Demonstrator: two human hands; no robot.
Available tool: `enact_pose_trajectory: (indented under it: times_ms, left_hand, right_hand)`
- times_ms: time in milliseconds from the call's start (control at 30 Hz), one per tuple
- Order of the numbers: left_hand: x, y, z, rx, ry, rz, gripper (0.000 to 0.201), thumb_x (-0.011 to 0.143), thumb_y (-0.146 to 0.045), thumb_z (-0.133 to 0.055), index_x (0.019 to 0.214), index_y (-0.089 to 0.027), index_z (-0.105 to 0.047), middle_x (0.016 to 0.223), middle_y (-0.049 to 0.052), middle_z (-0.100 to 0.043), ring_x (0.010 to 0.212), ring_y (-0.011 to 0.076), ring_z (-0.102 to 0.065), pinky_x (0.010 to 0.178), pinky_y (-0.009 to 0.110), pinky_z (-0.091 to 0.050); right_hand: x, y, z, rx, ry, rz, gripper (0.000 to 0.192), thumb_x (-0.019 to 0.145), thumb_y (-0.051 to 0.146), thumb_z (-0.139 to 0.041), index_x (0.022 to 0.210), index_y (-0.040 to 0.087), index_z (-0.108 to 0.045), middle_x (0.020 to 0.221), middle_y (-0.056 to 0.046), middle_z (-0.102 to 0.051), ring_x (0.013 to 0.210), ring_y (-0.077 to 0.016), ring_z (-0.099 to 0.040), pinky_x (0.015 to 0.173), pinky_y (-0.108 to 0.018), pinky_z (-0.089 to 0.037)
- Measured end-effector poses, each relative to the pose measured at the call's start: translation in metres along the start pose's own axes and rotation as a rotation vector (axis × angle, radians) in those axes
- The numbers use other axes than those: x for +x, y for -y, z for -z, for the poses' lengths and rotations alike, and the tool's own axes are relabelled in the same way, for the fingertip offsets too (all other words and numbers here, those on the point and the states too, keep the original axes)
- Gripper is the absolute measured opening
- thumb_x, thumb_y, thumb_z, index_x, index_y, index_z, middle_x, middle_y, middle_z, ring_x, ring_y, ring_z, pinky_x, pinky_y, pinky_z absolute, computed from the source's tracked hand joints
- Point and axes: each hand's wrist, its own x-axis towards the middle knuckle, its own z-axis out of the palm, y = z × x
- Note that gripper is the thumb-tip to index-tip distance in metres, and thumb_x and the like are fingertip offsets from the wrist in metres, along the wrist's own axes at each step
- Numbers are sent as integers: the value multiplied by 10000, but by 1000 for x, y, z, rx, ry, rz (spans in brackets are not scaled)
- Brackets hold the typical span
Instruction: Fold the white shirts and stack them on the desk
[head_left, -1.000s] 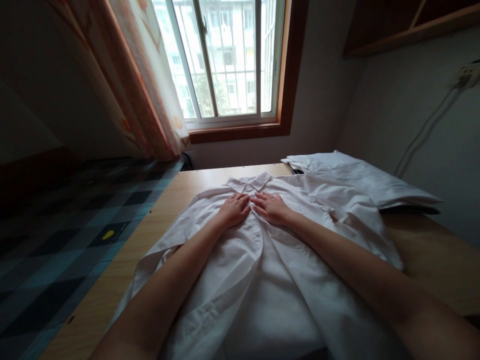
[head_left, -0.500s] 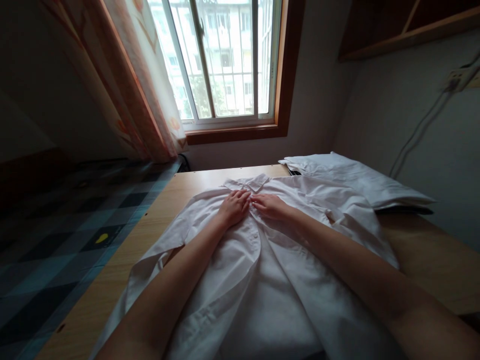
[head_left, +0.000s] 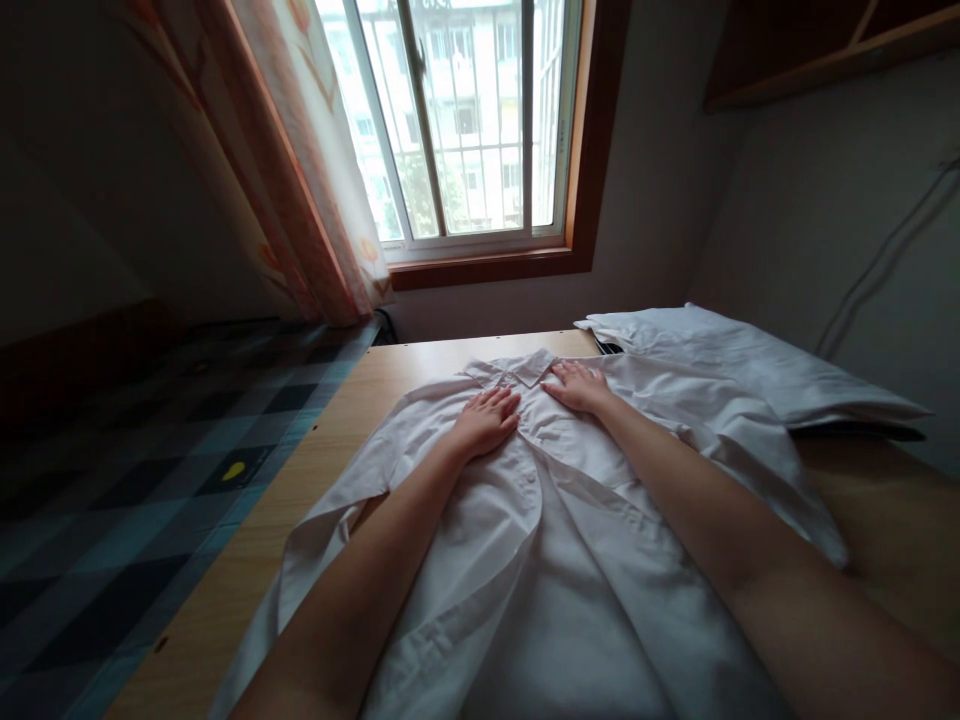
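White shirt point(head_left: 570, 560) on table point(head_left: 375, 375) | left hand point(head_left: 487, 422) flat, fingers spread | right hand point(head_left: 579, 388) flat by collar point(head_left: 529, 366)

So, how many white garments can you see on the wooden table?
2. One white shirt lies spread out in the middle, with the left hand and right hand flat on it. One folded white garment lies at the far right; it may hide more layers.

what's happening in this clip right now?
A person has a white shirt spread front-up on a wooden table. The left hand lies flat on the chest; the right hand rests flat beside the collar. Folded white cloth sits at the table's far right corner.
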Motion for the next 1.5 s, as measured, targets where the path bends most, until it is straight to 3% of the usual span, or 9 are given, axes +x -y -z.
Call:
enact_pose_trajectory:
  times_ms: [200, 367, 533, 700, 1000, 1133, 1233, 1333, 1500]
  left_hand:
    - [-2, -4, 2, -26, -16, 49, 571, 1018, -512, -206, 1483, -270, -431, 1601, 9, -330, 1488, 210, -268, 1224, 431, -185]
    - [1, -4, 4, -14, 8, 43, 658, 973, -631, -279, 1512, -269, -384, 1622, 35, -277, 1498, 237, -242, 1219, 454, -184]
    - [6, -1, 3, 12, 15, 53, 664, 976, -629, -246, 1527, -275, -355, 1631, 35, -251, 1503, 261, -221, 1215, 471, -175]
    - [11, 2, 2, 31, 17, 62, 657, 975, -624, -251, 1525, -279, -355, 1631, 47, -245, 1502, 260, -227, 1214, 481, -160]
    - [9, 7, 5, 45, -10, -10, 663, 960, -637, -318, 1508, -271, -387, 1620, 58, -284, 1487, 268, -264, 1210, 481, -166]
    - [-6, -4, 10, 92, -118, -10, 608, 951, -616, -374, 1430, -263, -498, 1546, 67, -434, 1422, 262, -379, 1198, 442, -223]
    - [-26, -16, 12, 107, -162, 118, 654, 939, -625, -375, 1461, -239, -452, 1493, 105, -499, 1385, 296, -426, 1181, 494, -238]
    - [-47, -20, 12, 68, -46, 275, 825, 885, -744, -326, 1532, -233, -327, 1578, 133, -363, 1455, 368, -302, 1153, 640, -185]
    - [-61, 1, 10, 45, 60, 267, 813, 888, -765, -250, 1548, -292, -295, 1647, 70, -174, 1516, 352, -122, 1151, 695, -68]
  right_hand:
    - [6, -10, -3, 2, -79, 9, 602, 982, 554, -351, 1482, 232, -439, 1590, -111, -331, 1462, -312, -273, 1166, -588, -183]
    - [-20, -3, 5, 8, -209, 157, 462, 952, 326, -484, 1401, 235, -538, 1499, -99, -476, 1395, -284, -388, 1164, -554, -229]
    - [-68, 17, 9, 49, -62, 411, 389, 965, 408, -477, 1285, 270, -650, 1389, -82, -589, 1271, -257, -532, 1102, -446, -379]
    - [-106, 20, -1, -10, 24, 333, 500, 1001, 507, -392, 1479, 366, -440, 1590, -81, -336, 1463, -366, -266, 1095, -721, -208]
    - [-147, -20, -10, -55, 128, 462, 537, 942, 392, -550, 1465, 431, -437, 1591, -25, -322, 1478, -374, -221, 1114, -734, -117]
    - [-151, -24, -12, -14, 84, 472, 552, 948, 342, -510, 1481, 437, -405, 1582, 1, -341, 1479, -350, -233, 1147, -682, -121]
    - [-146, -25, -9, 3, 90, 504, 572, 945, 374, -507, 1499, 424, -372, 1592, -8, -323, 1485, -344, -218, 1140, -688, -115]
    - [-137, -27, -6, 24, 101, 548, 577, 949, 403, -495, 1509, 407, -355, 1600, -27, -305, 1490, -335, -204, 1123, -708, -97]
    - [-119, -26, -3, 25, 108, 586, 522, 974, 409, -449, 1494, 381, -402, 1603, -41, -297, 1483, -310, -236, 1135, -676, -113]
